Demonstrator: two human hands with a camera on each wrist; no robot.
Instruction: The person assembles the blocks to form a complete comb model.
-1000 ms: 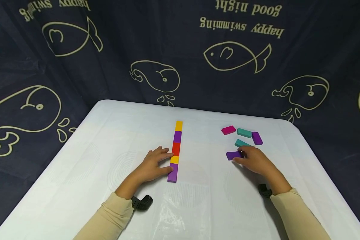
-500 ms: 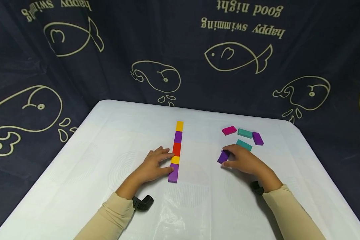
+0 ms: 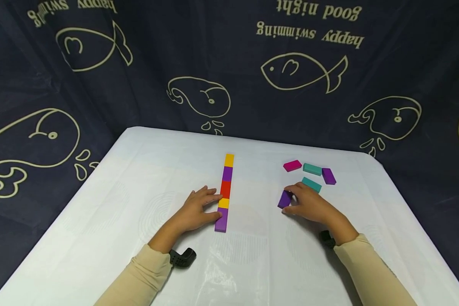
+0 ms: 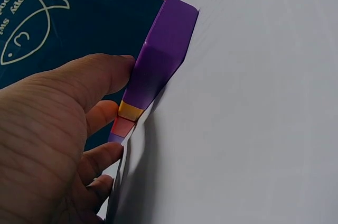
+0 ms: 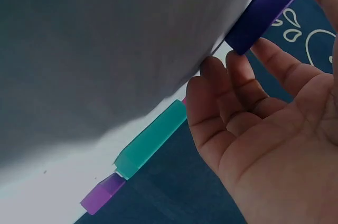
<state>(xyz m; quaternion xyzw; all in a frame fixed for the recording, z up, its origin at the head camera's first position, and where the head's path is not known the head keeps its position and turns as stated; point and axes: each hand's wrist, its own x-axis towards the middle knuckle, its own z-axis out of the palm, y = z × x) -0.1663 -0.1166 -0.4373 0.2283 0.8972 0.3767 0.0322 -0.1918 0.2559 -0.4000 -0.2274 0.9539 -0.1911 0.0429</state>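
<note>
A straight row of blocks runs away from me in the head view: a near purple block [image 3: 221, 222], a small yellow block [image 3: 223, 203], a red block [image 3: 225, 189], a second purple block [image 3: 227, 173] and a yellow end block [image 3: 229, 160]. My left hand [image 3: 195, 211] rests along the row's left side, fingers spread. Its thumb touches the near purple block and its index fingertip lies by the red and small yellow blocks. To the right, my right hand [image 3: 310, 205] pinches a dark purple block [image 3: 284, 199] between thumb and fingers, close over the table.
Beyond the right hand lie a teal block [image 3: 311, 184], a farther teal block [image 3: 312, 169], a pink block [image 3: 292, 165] and a loose purple block [image 3: 329, 176]. The white table [image 3: 145, 170] ends at a dark curtain [image 3: 229, 51] with fish drawings.
My right hand has moved left with the dark purple block, which has turned to point more away from me. Over the last half second it barely moves. My left hand stays put.
</note>
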